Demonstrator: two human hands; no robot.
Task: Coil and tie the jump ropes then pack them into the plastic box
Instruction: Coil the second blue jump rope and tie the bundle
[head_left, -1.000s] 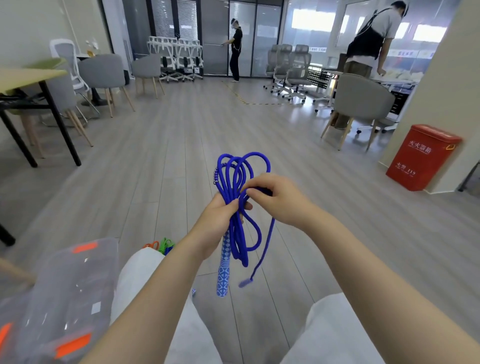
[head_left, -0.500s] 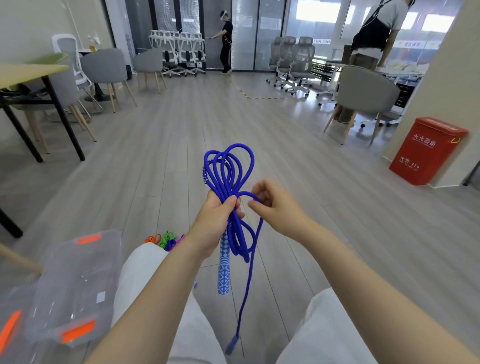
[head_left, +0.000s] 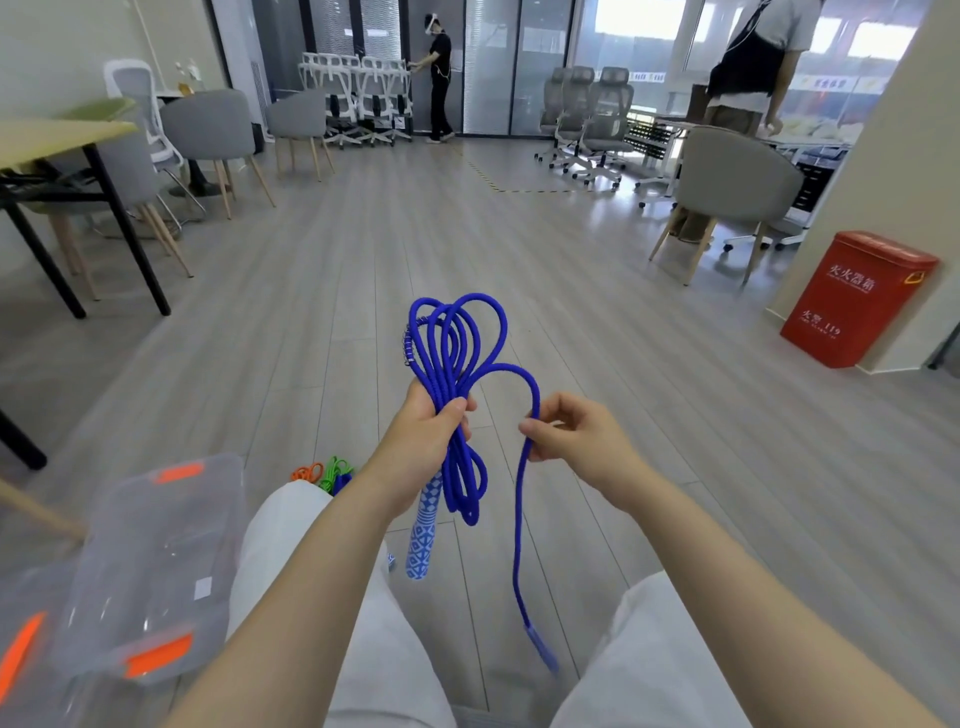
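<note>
- Left hand: fingers curled round the middle of the coiled blue braided jump rope, loops fanning upward, held above the lap.
- Patterned blue-and-white handle: hangs below that fist (beside the lower loops).
- Right hand: thumb and fingers pinch the rope's free strand, which arcs from the bundle and dangles to a second blue handle.
- Clear plastic box with orange latches: lower left, beside the knee.
- Orange and green ropes: on the wooden floor.
</note>
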